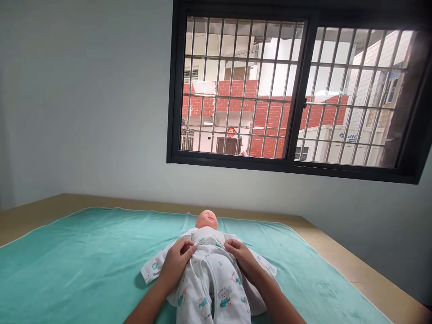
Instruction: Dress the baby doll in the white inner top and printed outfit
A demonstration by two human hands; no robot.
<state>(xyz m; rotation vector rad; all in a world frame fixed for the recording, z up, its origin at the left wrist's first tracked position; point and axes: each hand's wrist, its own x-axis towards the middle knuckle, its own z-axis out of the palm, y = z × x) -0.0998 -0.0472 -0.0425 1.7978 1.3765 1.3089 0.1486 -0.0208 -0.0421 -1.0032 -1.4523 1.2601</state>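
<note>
A baby doll (pixel 206 219) lies on its back with its head toward the wall. It wears a white printed baby top (pixel 154 266) whose sleeves spread out to both sides. White baby pants (pixel 223 288) with bear prints cover its front, the waist high on the torso and the legs toward me. My left hand (pixel 178 258) is closed, thumb and fingers pinching the left edge of the pants near the waist. On the opposite edge, my right hand (pixel 242 256) pinches the pants the same way. Folds of cloth partly hide the fingertips.
A turquoise blanket (pixel 84 261) lies under the doll on a light brown board surface (pixel 364 276). Behind it stands a pale wall (pixel 87 112) with a dark-framed, barred window (pixel 293 112).
</note>
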